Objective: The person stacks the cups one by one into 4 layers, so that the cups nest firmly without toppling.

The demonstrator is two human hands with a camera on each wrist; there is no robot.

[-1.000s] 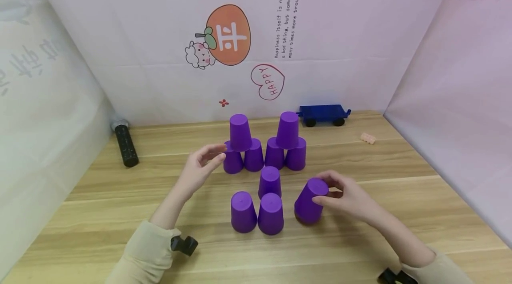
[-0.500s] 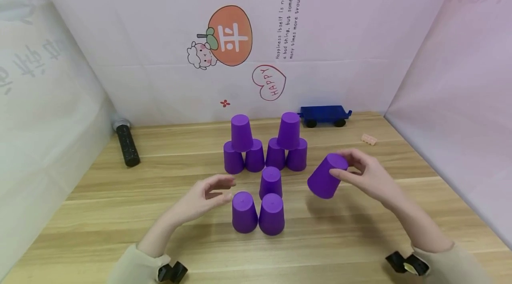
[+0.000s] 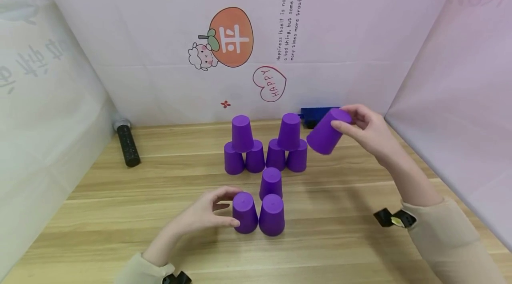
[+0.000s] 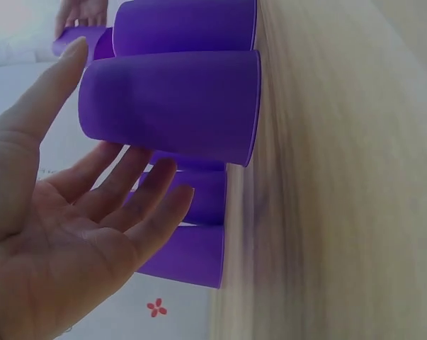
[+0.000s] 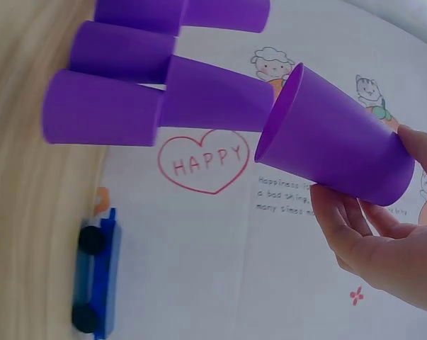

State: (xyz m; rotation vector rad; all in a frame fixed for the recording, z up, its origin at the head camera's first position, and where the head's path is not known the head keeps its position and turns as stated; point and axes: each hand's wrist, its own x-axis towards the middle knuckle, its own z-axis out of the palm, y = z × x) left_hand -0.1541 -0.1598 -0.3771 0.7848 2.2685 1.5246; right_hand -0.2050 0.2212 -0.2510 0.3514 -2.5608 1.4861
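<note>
My right hand [image 3: 370, 135] holds a tilted purple cup [image 3: 329, 132] by its closed end, off the table, right of the stacks. In the right wrist view, its mouth faces the upper cup [image 5: 217, 95] of a stack. My left hand [image 3: 206, 213] is beside the front left cup [image 3: 245, 213], thumb and fingers spread on either side; the left wrist view shows the fingers [image 4: 146, 188] relaxed, not closed round it. Another upturned cup [image 3: 272, 215] stands close on its right, with a third cup [image 3: 271, 184] behind.
At the back, two upper cups [image 3: 242, 134] each rest across a pair of upturned cups [image 3: 254, 157]. A blue toy wagon [image 3: 314, 117] is partly hidden behind the held cup. A black microphone [image 3: 128, 145] lies at the left; cloth walls [image 3: 168, 88] enclose the table.
My right hand has lifted the purple cup from the table and carried it up toward the back stacks. My left hand has come down from the back left stack to the front left cup.
</note>
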